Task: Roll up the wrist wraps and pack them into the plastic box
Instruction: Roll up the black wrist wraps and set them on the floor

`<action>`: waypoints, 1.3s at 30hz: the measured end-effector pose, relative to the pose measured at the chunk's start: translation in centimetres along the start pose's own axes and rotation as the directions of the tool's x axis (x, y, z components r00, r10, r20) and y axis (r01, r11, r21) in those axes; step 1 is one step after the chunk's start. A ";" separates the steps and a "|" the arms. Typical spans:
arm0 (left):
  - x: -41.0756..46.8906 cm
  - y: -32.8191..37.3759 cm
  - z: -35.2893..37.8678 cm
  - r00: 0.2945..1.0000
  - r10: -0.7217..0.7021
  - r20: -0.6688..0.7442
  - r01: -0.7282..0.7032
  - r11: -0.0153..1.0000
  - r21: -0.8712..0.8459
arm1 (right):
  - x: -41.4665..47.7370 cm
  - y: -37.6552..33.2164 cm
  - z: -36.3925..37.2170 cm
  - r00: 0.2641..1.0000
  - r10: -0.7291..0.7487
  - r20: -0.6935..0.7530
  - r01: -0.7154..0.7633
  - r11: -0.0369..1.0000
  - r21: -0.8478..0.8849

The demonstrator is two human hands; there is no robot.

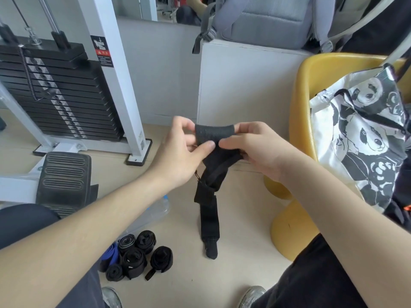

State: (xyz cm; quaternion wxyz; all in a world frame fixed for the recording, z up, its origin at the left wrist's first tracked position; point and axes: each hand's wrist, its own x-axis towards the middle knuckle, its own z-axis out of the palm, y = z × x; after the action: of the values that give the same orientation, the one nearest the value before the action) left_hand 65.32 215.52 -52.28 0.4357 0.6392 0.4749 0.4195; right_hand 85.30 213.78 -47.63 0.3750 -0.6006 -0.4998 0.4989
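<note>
Head view: both hands are raised above the floor (240, 252) and share one black wrist wrap (213, 134). The left hand (184, 150) pinches the wrap's rolled top end, thumb on the near face and fingers curled behind. The right hand (255, 150) grips the other side of the same roll in the same way, thumb in front. The unrolled tail (210, 221) hangs down between the forearms, and its tip touches the floor.

Finished rolled wraps (138, 256), all black, lie clustered on the floor by the left leg, with a blue wrap (111, 254) touching them. The clear plastic box (155, 210) sits just beyond that cluster, mostly hidden under the left forearm. A yellow chair (298, 230) carrying a panda-print bag (360, 134) stands to the right, a weight stack (55, 94) to the left.
</note>
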 end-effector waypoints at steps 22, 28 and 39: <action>1.1 1.0 -2.4 0.968 0.220 0.123 -0.229 0.972 0.059 | -1.0 0.2 1.1 0.828 -0.558 -0.055 0.470 0.744 -0.474; 1.5 0.9 -2.5 0.977 0.209 0.028 -0.210 0.947 0.244 | -1.2 0.0 1.7 0.680 -0.720 -0.139 0.487 0.585 -0.649; 1.0 1.7 -2.8 0.977 0.172 0.130 -0.170 0.985 -0.023 | -1.1 -0.3 1.0 0.650 -0.755 -0.089 0.586 0.572 -0.573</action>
State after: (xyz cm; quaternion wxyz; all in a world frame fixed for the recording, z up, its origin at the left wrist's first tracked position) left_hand 63.25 216.66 -49.83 0.4324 0.7013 0.3859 0.4151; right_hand 84.23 212.74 -47.37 0.4468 -0.5092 -0.7329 0.0634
